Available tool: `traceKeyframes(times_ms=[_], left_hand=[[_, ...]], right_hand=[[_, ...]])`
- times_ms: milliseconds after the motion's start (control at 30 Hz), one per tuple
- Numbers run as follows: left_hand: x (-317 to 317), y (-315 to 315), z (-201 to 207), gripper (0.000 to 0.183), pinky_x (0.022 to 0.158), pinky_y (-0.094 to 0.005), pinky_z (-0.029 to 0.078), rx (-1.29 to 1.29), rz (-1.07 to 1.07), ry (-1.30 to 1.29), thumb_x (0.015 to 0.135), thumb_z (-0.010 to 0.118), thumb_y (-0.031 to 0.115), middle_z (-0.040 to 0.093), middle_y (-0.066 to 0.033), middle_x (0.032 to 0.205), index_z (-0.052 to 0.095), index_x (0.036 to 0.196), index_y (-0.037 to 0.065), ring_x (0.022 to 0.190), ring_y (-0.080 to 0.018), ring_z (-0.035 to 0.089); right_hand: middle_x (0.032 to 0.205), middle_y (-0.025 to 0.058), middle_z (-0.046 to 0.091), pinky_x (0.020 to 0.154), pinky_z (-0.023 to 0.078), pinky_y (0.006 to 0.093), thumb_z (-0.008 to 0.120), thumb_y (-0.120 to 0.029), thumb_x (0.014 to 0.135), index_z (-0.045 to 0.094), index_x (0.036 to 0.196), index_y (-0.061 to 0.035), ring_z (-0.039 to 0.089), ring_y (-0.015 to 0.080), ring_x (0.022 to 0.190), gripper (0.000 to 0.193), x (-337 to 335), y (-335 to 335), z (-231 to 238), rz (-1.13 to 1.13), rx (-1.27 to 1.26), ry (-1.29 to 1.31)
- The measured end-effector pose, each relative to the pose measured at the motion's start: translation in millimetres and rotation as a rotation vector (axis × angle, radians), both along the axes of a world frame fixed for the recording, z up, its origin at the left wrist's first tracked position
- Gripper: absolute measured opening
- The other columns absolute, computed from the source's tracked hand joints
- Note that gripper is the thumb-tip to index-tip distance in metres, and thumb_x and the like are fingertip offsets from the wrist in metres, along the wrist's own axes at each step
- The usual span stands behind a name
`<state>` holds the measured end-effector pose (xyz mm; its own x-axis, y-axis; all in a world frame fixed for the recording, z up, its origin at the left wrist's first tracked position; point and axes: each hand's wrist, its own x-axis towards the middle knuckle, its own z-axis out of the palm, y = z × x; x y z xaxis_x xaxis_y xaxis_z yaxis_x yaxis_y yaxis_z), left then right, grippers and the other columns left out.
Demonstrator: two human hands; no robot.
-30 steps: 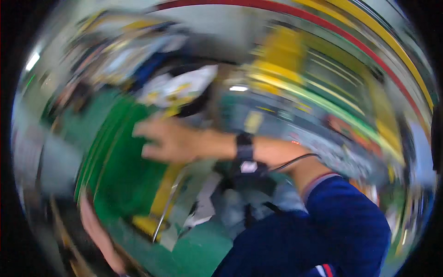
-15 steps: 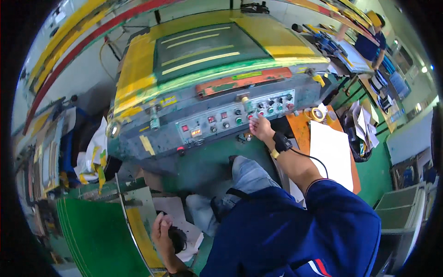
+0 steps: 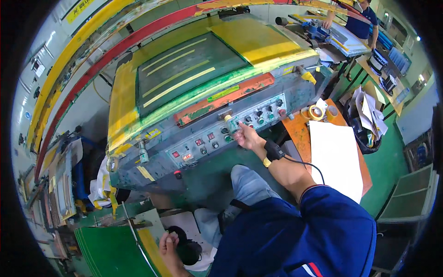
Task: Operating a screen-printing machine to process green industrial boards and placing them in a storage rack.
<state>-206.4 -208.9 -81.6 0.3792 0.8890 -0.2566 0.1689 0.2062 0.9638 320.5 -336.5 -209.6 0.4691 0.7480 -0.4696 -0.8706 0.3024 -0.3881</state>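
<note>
My right hand [image 3: 249, 137] reaches to the control panel [image 3: 215, 148] on the front of a grey printing machine, its bent fingers bunched against a button they mostly cover. Just above those fingertips is a cream-and-green clamp knob [image 3: 230, 122]. My left hand [image 3: 169, 245] hangs low at the left, fingers curled in, with nothing visible in it. Near it a round black object [image 3: 188, 251] lies on a stained white sheet [image 3: 210, 263]. Over the panel lies a yellow-and-green screen [image 3: 191, 69] with pale strips across its dark middle.
To my right, an orange table [image 3: 364, 171] bears white paper [image 3: 334, 157] and tape rolls [image 3: 316, 112]. Beyond it stands a black bag [image 3: 369, 143] of waste paper. A green board [image 3: 110, 251] is at lower left. Another person [image 3: 359, 24] works at the far right.
The view has shifted, so the machine sits lower and farther left. My right hand stays at the same part of the panel. My left hand's fingers look more curled.
</note>
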Motion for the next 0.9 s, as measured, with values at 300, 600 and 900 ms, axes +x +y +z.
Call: traceKeyframes(times_ms=[300, 600, 900], left_hand=[[32.8, -2.0, 7.7, 0.04, 0.084, -0.0329, 0.051, -0.011, -0.071, -0.004, 0.091, 0.062, 0.021, 0.066, -0.0155, 0.102, 0.056, 0.121, -0.004, 0.09, -0.0211, 0.064], [23.5, -5.7, 25.1, 0.04, 0.088, -0.0322, 0.048, -0.006, -0.123, 0.214, 0.094, 0.059, 0.031, 0.064, -0.0115, 0.109, 0.057, 0.124, 0.005, 0.099, -0.0217, 0.061], [-2.9, 5.4, -20.5, 0.041, 0.09, -0.0317, 0.047, -0.058, -0.182, 0.094, 0.094, 0.058, 0.028, 0.061, -0.0105, 0.117, 0.055, 0.127, 0.003, 0.104, -0.0203, 0.06]], right_hand=[[0.064, -0.0002, 0.054, 0.041, 0.035, 0.0241, 0.063, -0.039, 0.089, 0.056, 0.073, -0.0083, 0.047, 0.0087, 0.05, 0.035, -6.0, 2.6, 28.6, -0.064, -0.55, -0.452], [0.076, 0.0235, 0.066, 0.07, 0.05, 0.0435, 0.055, -0.034, 0.087, 0.067, 0.084, 0.0027, 0.065, 0.0366, 0.074, 0.038, 14.0, -12.1, 25.3, 0.165, -1.067, -1.411], [0.078, 0.0242, 0.066, 0.074, 0.052, 0.0458, 0.06, -0.031, 0.081, 0.071, 0.08, -0.0011, 0.065, 0.0392, 0.078, 0.032, 3.2, -10.4, 54.3, 0.288, -1.262, -1.78]])
